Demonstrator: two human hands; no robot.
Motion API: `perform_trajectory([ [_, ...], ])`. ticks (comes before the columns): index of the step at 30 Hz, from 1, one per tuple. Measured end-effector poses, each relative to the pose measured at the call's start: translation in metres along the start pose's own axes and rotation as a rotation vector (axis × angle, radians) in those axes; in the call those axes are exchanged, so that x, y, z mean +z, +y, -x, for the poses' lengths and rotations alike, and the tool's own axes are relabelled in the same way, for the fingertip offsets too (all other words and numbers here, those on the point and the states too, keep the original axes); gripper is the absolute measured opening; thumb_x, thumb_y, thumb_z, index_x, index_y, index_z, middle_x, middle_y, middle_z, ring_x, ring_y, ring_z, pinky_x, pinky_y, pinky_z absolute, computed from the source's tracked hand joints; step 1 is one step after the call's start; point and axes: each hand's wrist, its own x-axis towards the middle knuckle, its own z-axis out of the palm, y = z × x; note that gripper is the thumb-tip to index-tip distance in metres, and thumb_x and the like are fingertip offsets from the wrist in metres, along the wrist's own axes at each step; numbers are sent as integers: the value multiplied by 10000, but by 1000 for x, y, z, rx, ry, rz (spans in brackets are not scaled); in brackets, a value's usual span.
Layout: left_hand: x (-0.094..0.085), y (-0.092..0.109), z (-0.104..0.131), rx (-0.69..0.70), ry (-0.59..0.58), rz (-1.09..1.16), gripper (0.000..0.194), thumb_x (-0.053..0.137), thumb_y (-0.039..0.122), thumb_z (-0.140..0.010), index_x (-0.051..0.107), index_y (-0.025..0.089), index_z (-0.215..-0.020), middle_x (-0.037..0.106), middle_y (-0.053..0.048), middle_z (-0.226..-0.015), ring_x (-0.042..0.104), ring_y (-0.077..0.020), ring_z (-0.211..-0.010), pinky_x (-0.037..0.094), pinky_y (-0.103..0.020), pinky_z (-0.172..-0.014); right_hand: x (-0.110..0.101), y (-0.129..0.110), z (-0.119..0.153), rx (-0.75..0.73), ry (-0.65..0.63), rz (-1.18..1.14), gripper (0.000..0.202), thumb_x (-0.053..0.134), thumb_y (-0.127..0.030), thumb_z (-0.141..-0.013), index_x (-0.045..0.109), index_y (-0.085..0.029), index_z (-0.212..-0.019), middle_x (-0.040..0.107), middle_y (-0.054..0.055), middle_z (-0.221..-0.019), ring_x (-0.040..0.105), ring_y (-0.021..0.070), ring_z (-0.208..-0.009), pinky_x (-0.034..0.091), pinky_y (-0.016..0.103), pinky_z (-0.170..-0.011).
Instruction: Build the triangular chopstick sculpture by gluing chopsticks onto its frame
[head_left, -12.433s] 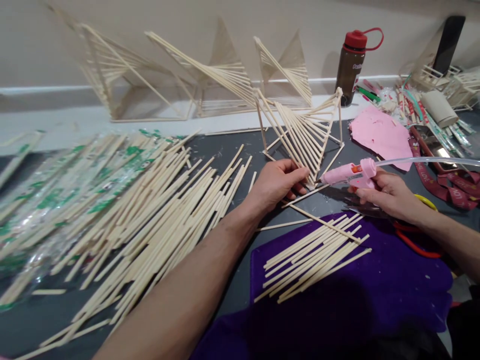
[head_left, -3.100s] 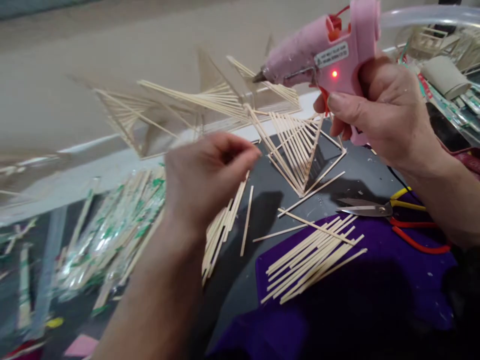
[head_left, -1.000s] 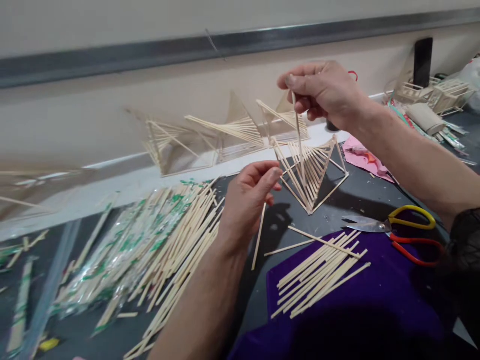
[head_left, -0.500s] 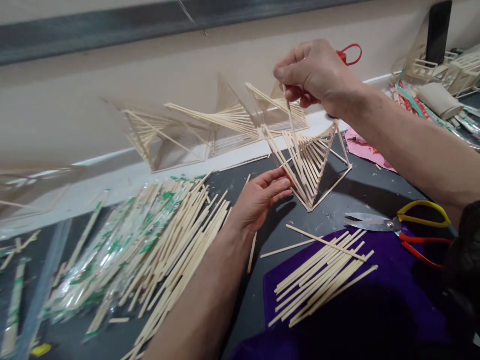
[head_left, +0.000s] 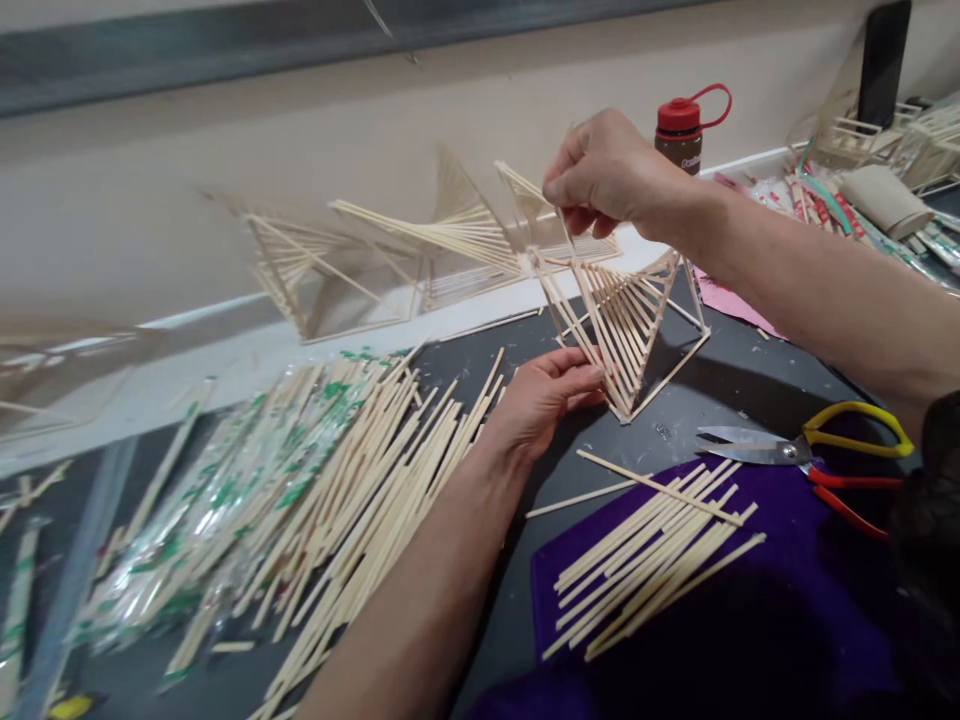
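A wooden stick frame [head_left: 626, 315] with a fan of thin sticks stands on the dark table, its lowest corner toward me. My left hand [head_left: 551, 395] has its fingers closed at the frame's lower left side, pinching the sticks there. Above the frame, my right hand [head_left: 596, 180] pinches the upper end of a thin stick that slopes down to the fan. The stick's lower end is hard to tell from the others. Behind stands a longer stick structure [head_left: 450, 235] against the wall.
Loose sticks [head_left: 390, 470] and plastic-wrapped ones lie left. More sticks [head_left: 652, 560] rest on purple cloth [head_left: 795, 590], beside open scissors [head_left: 787, 452]. A red-capped bottle [head_left: 679, 135] stands behind my right forearm. A dark phone [head_left: 883, 65] leans at the upper right.
My right hand has moved down and slightly left with the stick, which now lies closer to the fan. My left hand has shifted slightly right along the frame. More of the bottle shows.
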Motion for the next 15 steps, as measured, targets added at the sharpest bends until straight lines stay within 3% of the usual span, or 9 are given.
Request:
perform_trajectory([
  [4, 2, 0, 0, 5, 26, 3, 366, 898, 261, -461, 756, 140, -776, 750, -70, -770, 664, -159, -656, 538, -274, -632, 3, -3, 2, 39, -22, 86, 215, 551, -63, -748, 536, -170, -562, 528, -32, -471, 578, 74, -499, 396, 140, -417],
  [11, 4, -1, 0, 18, 58, -3, 372, 907, 269, -453, 747, 145, -766, 736, -53, -735, 645, -140, -629, 531, -256, -593, 8, -2, -2, 88, -46, 201, 268, 562, -91, -735, 509, -207, -499, 578, -2, -466, 698, 156, -668, 534, 220, -601],
  [15, 5, 0, 1, 34, 81, -14, 367, 903, 251, -462, 743, 152, -778, 738, -48, -767, 652, -140, -663, 519, -236, -584, 9, -9, -2, 86, -51, 267, 290, 542, -73, -737, 507, -182, -470, 546, -12, -408, 714, 132, -749, 501, 206, -633],
])
